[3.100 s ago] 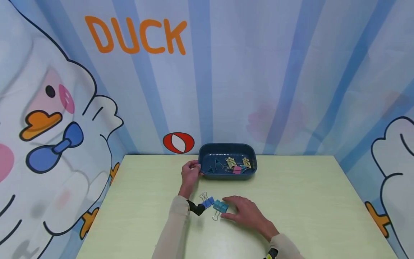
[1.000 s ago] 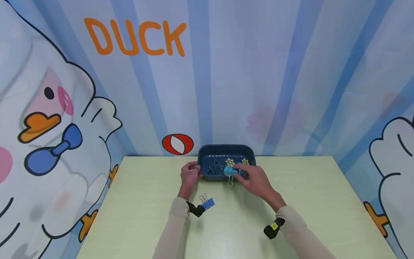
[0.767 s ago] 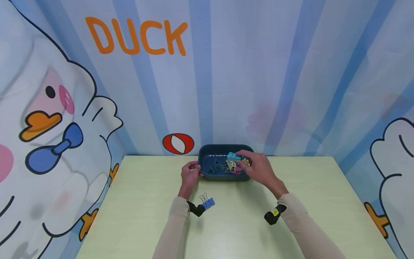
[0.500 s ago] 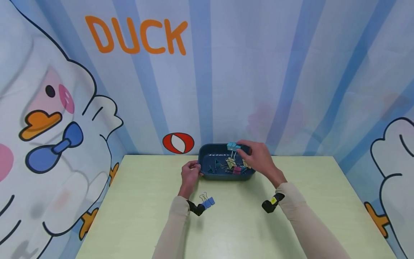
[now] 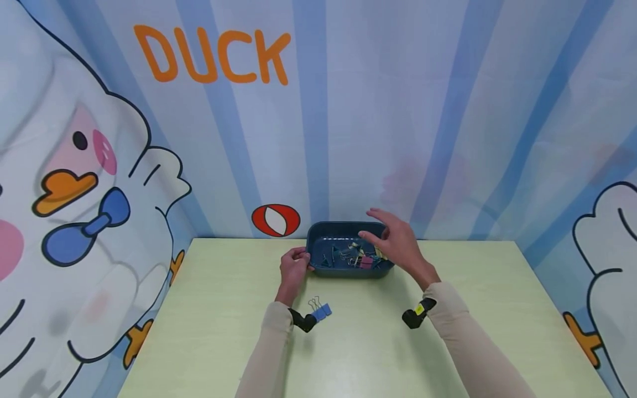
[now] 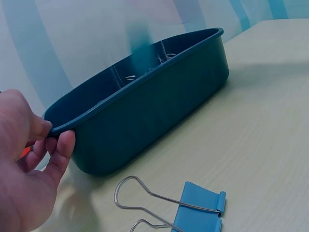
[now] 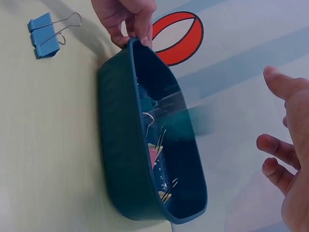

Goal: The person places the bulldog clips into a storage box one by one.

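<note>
My left hand (image 5: 293, 268) pinches the left end of a dark blue tray (image 5: 348, 273), thumb and fingers at its rim in the left wrist view. Over the tray's right side, my right hand (image 5: 398, 240) is spread with nothing between thumb and fingers. A teal binder clip (image 7: 186, 123) is a blur in mid-air at the tray's mouth, apart from the right hand. Inside the tray lie several binder clips, among them a pink clip (image 5: 365, 262) and dark teal ones. A blue binder clip (image 5: 320, 313) lies on the table by my left wrist.
The tray stands at the back edge of the pale wooden table (image 5: 224, 331), against a striped blue curtain (image 5: 348, 138) with duck prints. Black wrist cameras are strapped to both wrists, the left one (image 5: 303, 320) close beside the blue clip.
My right hand picked the teal clip off the table, carried it back over the tray and let go of it; the clip has dropped from the fingers. The left hand has kept its place.
</note>
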Demonstrator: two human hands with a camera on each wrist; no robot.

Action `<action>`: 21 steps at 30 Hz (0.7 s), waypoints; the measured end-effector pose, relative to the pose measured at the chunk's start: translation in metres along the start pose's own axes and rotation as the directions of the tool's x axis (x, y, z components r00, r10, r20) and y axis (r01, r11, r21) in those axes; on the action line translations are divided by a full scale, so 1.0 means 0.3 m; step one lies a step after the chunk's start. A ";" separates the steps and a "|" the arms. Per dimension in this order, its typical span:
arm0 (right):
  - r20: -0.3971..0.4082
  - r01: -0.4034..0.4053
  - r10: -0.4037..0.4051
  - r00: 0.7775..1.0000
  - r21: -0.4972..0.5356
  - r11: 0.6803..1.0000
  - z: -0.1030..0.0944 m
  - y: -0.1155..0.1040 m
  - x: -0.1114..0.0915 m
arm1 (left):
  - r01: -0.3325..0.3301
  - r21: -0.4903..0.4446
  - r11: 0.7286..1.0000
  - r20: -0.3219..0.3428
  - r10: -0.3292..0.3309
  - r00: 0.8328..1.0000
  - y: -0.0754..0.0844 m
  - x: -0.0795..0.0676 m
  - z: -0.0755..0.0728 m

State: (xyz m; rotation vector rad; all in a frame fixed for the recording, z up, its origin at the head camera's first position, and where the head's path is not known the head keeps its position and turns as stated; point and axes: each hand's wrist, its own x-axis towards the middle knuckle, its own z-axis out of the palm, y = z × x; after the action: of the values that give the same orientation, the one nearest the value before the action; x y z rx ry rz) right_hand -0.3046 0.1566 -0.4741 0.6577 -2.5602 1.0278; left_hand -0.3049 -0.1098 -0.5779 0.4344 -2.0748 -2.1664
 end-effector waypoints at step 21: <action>0.187 0.022 -0.038 0.982 0.087 0.996 0.072 -0.051 -0.084 | 0.011 0.016 1.000 -0.002 -0.011 1.000 -0.001 -0.002 0.003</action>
State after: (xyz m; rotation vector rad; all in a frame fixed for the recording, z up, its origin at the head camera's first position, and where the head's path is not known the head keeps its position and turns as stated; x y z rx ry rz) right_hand -0.2775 0.1391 -0.4913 0.8512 -2.6687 1.1184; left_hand -0.3046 -0.1088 -0.5783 0.4507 -2.0945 -2.1558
